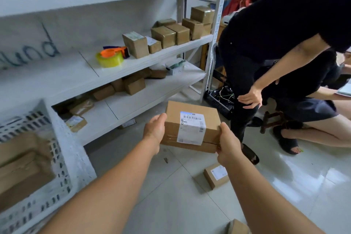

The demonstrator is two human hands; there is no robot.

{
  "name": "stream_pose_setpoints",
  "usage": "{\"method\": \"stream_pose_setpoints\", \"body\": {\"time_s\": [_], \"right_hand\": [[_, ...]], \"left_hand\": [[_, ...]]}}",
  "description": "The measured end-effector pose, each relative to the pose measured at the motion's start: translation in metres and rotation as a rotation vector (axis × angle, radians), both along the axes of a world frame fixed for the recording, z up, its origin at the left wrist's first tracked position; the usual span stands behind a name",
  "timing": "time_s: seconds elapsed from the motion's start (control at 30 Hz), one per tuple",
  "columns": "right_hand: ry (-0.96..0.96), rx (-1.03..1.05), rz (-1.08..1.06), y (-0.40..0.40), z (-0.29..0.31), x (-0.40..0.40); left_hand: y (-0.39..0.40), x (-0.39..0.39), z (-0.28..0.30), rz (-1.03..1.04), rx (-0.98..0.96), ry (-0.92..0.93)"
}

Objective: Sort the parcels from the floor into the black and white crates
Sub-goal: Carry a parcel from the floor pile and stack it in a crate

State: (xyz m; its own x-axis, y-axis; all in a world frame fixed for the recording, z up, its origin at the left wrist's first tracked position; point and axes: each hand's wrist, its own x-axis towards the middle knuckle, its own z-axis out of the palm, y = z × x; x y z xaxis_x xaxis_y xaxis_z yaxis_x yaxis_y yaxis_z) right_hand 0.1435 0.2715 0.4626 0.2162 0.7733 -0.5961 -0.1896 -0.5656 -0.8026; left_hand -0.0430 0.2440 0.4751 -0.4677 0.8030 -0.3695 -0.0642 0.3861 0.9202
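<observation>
I hold a brown cardboard parcel (pixel 191 118) with a white shipping label in the air above the floor. My left hand (pixel 154 129) grips its left side and my right hand (pixel 228 146) grips its right side. A white perforated crate (pixel 62 157) stands at the lower left with cardboard boxes inside it. A smaller labelled parcel (pixel 216 175) lies on the tiled floor under my right arm. Another parcel's corner (pixel 238 227) shows at the bottom edge. No black crate is in view.
White metal shelving (pixel 133 62) with many small boxes and a yellow tape roll (pixel 110 58) fills the left and back. A person in black (pixel 266 43) bends over close on the right, with a foot (pixel 250 155) near the parcel. Another person sits on the floor at far right.
</observation>
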Motion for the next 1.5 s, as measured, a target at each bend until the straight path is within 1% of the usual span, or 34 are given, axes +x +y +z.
{"method": "stream_pose_setpoints", "body": {"time_s": [0.23,0.47,0.67,0.93,1.13,1.23,1.33,1.5], "right_hand": [[0.036,0.101,0.139,-0.021,0.040,-0.060],[0.060,0.216,0.301,-0.049,0.077,-0.145],[0.088,0.305,0.434,-0.096,0.098,-0.230],[0.035,0.298,0.487,-0.182,0.109,-0.333],[0.046,0.295,0.536,-0.233,0.108,-0.390],[-0.032,0.289,0.582,-0.248,0.101,-0.406],[-0.065,0.250,0.641,-0.256,0.091,-0.417],[-0.238,0.157,0.786,-0.244,0.067,-0.435]], "left_hand": [[-0.057,-0.046,0.045,0.202,0.068,0.006],[-0.117,-0.119,0.082,0.314,0.159,0.014],[-0.181,-0.190,0.098,0.456,0.229,0.073],[-0.273,-0.280,0.110,0.528,0.289,0.092],[-0.324,-0.332,0.107,0.553,0.248,0.129],[-0.342,-0.349,0.094,0.524,0.177,0.145],[-0.353,-0.357,0.077,0.480,0.071,0.167],[-0.353,-0.365,0.048,0.382,-0.102,0.072]]}}
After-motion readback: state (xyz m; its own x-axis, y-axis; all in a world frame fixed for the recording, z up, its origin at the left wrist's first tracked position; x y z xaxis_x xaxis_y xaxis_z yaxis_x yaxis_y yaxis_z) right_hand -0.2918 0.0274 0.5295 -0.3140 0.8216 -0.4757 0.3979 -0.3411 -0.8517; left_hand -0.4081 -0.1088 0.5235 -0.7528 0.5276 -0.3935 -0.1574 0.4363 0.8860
